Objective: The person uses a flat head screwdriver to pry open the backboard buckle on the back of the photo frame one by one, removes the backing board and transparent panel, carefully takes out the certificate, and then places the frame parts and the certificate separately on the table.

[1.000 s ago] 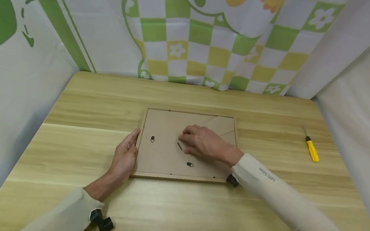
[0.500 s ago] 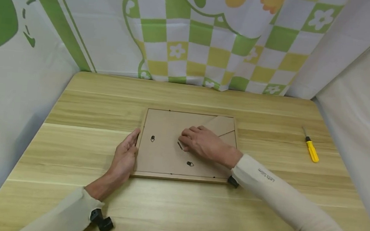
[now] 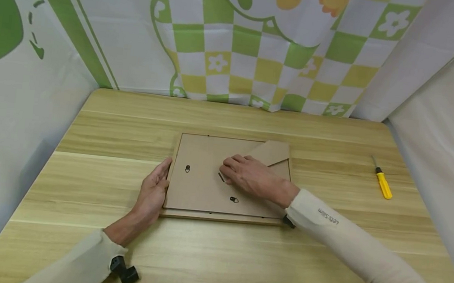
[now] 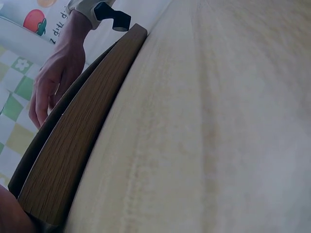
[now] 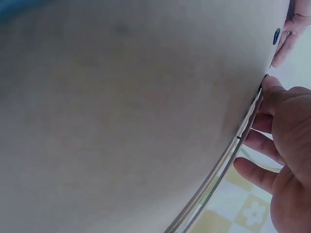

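A wooden picture frame [image 3: 187,214] lies face down on the table, its brown backing board [image 3: 202,189] raised slightly out of it. Across the board slants a flat stand leg [image 3: 272,152], its far end over the frame's upper right corner. My right hand [image 3: 250,175] pinches the leg near its hinge [image 3: 222,177]; in the right wrist view the thumb [image 5: 273,87] is at the thin edge, the other fingers beneath. Against the frame's left side rests my left hand [image 3: 153,191], fingers fairly straight. A dark gap shows over the frame side [image 4: 82,126] in the left wrist view.
A yellow-handled screwdriver [image 3: 383,184] lies on the table [image 3: 108,139] to the right. Two small black hanging hooks sit on the backing board, one at left [image 3: 187,169] and one near the front [image 3: 234,199]. A checked curtain [image 3: 243,56] hangs behind the table.
The backing board has lifted a little, and its front edge now stands apart from the frame. My right hand has risen slightly with it; my left hand has stayed in place.
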### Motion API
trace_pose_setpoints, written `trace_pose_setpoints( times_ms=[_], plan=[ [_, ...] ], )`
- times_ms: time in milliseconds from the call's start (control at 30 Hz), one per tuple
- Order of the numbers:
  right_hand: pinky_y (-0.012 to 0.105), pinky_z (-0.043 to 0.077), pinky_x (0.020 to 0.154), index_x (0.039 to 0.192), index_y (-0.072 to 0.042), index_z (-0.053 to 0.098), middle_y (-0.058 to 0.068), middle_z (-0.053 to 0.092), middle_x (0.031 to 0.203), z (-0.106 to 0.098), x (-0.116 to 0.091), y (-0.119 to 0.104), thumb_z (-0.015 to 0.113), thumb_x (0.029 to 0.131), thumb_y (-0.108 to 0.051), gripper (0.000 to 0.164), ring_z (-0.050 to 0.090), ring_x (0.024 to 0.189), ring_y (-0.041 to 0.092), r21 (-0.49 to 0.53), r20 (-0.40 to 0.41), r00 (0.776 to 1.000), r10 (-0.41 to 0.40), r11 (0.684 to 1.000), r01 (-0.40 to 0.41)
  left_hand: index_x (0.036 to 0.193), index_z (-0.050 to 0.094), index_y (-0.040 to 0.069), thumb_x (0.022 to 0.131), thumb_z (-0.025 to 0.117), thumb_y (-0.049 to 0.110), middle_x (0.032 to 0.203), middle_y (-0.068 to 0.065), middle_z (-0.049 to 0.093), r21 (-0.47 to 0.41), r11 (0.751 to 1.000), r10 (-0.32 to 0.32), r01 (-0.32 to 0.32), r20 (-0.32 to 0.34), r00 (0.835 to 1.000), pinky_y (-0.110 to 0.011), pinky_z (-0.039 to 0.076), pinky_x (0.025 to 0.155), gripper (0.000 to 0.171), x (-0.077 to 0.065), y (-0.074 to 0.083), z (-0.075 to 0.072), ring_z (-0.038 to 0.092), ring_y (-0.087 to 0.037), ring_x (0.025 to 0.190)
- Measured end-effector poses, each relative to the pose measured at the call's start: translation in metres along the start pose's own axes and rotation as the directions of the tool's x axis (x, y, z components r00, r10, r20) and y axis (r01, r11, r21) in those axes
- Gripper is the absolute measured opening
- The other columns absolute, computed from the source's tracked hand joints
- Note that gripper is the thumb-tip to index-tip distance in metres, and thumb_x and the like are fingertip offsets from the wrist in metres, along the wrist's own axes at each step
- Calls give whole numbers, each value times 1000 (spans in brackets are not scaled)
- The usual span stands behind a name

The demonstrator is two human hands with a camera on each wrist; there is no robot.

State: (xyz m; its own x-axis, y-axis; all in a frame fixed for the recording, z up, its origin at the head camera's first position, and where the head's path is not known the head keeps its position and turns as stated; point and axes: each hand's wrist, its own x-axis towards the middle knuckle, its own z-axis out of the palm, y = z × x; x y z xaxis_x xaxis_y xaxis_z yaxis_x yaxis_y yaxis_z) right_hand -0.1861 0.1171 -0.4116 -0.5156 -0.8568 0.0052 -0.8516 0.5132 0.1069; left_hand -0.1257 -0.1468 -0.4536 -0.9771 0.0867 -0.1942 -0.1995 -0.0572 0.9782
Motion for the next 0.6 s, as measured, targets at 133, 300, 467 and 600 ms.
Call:
trace_pose_setpoints(
  times_ms=[133, 300, 467, 600],
  plan=[
    [32, 47, 93, 119, -10, 51, 3, 53, 117, 0, 1, 1, 43, 98, -29, 30, 51, 111, 18, 14, -8, 1000, -14, 1000, 14, 149, 9, 10, 96, 19, -5, 157, 1, 7, 1, 1000, 1, -1, 8, 1000, -32, 8, 118, 56, -1, 0, 0, 6, -11, 144],
    [30, 45, 96, 118, -8, 52, 4, 53, 116, -2, 1, 2, 43, 98, -27, 29, 51, 110, 18, 27, -1, 1000, -20, 999, 20, 149, 9, 11, 97, 19, -5, 157, 1, 6, 4, 1000, 10, -10, 18, 1000, -33, 8, 118, 56, -2, 0, -1, 6, -11, 144],
    [31, 43, 98, 120, -8, 51, 4, 52, 119, -3, 1, 3, 42, 98, -28, 31, 50, 113, 18, 46, 12, 1000, -11, 999, 11, 149, 10, 11, 98, 19, -3, 157, 1, 7, 8, 1000, 5, -5, 13, 1000, -33, 10, 118, 54, -1, 1, -1, 8, -12, 144],
    [31, 44, 98, 121, -8, 50, 5, 51, 121, -8, 0, 5, 42, 98, -28, 31, 49, 114, 19, 69, 1, 1000, -10, 998, 10, 149, 10, 11, 99, 21, 0, 157, -1, 8, 5, 1000, 4, -4, 6, 1000, -33, 12, 118, 52, -1, 1, -1, 9, -13, 144]
  ],
)
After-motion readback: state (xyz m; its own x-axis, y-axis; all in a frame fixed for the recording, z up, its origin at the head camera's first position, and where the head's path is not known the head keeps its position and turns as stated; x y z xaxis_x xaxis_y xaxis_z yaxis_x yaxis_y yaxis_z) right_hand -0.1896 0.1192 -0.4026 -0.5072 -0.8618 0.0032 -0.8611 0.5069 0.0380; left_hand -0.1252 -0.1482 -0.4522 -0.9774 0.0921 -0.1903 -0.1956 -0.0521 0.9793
